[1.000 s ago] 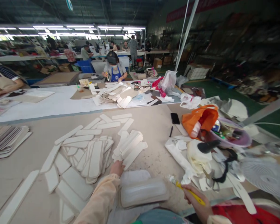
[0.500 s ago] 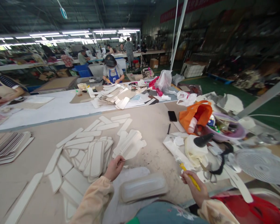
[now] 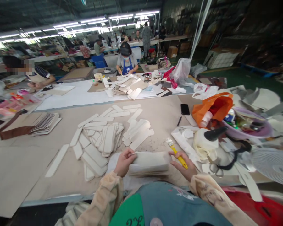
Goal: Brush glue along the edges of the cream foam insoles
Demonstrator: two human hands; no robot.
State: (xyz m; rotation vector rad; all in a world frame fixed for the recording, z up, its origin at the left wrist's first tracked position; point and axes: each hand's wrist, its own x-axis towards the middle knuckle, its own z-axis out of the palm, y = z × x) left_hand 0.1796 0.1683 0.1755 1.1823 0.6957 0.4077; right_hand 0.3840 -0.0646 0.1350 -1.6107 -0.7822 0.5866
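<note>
My left hand [image 3: 124, 162] pinches the left end of a flat cream strip [image 3: 151, 158], held above a pale plastic mould [image 3: 148, 171] at the table's near edge. On the strip's right end rest the spread fingers of my right hand [image 3: 182, 164], which also grips a yellow-handled brush [image 3: 176, 153] with its white bristles pointing up and left. Just beyond my hands lies a fanned pile of cream strips [image 3: 138, 131], with a bigger spread of them [image 3: 100, 139] to its left.
A black phone [image 3: 185, 109] and a pen [image 3: 179, 121] lie mid-table. To the right are an orange bag [image 3: 213, 108], a purple basin [image 3: 250, 125], white scraps and a fan [image 3: 272, 161]. Stacked brown pieces [image 3: 43, 123] lie at the left. Other people work at tables behind.
My left hand lifted one strip off the fanned pile and brought it over the mould. My right hand moved left with the brush onto the strip's end. The view shifted left.
</note>
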